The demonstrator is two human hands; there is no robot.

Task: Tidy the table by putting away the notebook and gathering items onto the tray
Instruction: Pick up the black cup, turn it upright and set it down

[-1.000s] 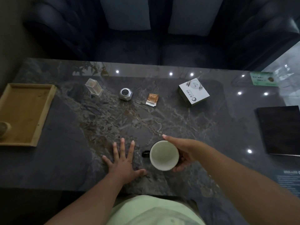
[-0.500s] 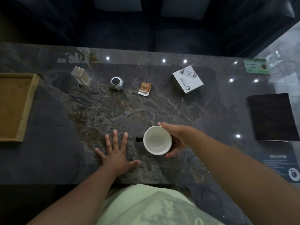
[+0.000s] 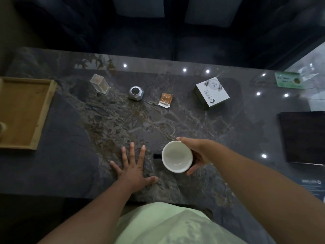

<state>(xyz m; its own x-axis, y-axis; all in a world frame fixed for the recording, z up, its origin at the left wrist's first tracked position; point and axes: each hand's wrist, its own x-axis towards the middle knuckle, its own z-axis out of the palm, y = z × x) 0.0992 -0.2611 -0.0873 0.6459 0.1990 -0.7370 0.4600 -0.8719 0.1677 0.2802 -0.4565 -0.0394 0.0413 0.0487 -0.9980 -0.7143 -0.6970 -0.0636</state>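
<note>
My right hand (image 3: pixel 197 154) is wrapped around a mug (image 3: pixel 176 156) with a white inside and a dark handle pointing left, near the table's front edge. My left hand (image 3: pixel 132 167) lies flat on the table just left of the mug, fingers spread, holding nothing. A wooden tray (image 3: pixel 44 110) sits at the far left with a small pale object (image 3: pixel 2 127) at its left edge. A dark notebook (image 3: pixel 304 136) lies at the right. Farther back stand a clear plastic box (image 3: pixel 100 84), a silver faceted object (image 3: pixel 135 92), an orange sachet (image 3: pixel 165 100) and a white carton (image 3: pixel 212 93).
The dark marble table (image 3: pixel 70 164) reflects ceiling lights. A green card (image 3: pixel 288 82) lies at the back right. A dark sofa (image 3: pixel 175 32) with pale cushions stands behind the table. A printed sheet (image 3: pixel 311 184) lies at the front right edge.
Both hands and the mug keep their places on the table. Only the view has shifted slightly, tilting down and then back up.
</note>
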